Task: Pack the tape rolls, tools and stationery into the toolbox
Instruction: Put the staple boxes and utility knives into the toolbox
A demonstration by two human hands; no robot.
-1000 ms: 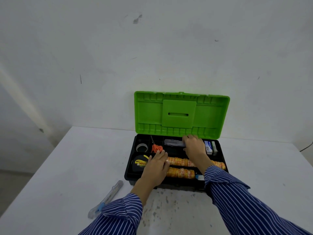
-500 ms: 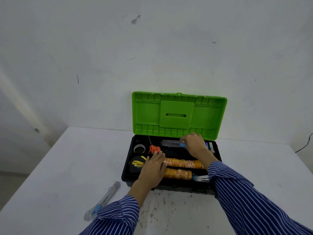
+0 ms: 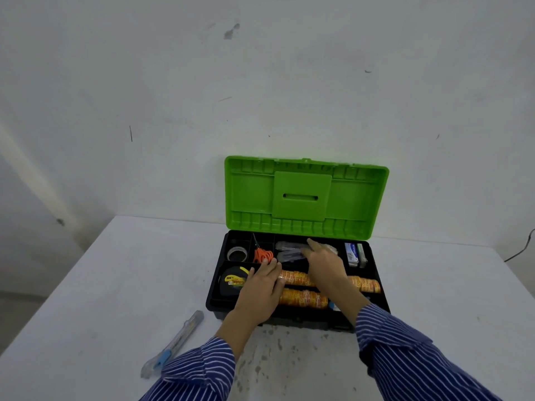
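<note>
The person's left hand (image 3: pixel 262 287) lies flat with straight fingers on the front tray of the open toolbox (image 3: pixel 215 296) beside the tape rolls (image 3: pixel 301 298), while the right hand (image 3: pixel 324 263) reaches into the rear compartment, fingertips on clear utility knives (image 3: pixel 289 251), its grip unclear.

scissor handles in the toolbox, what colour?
Orange. The scissors lie in a rear compartment of the toolbox, clearest in the head view.
</note>
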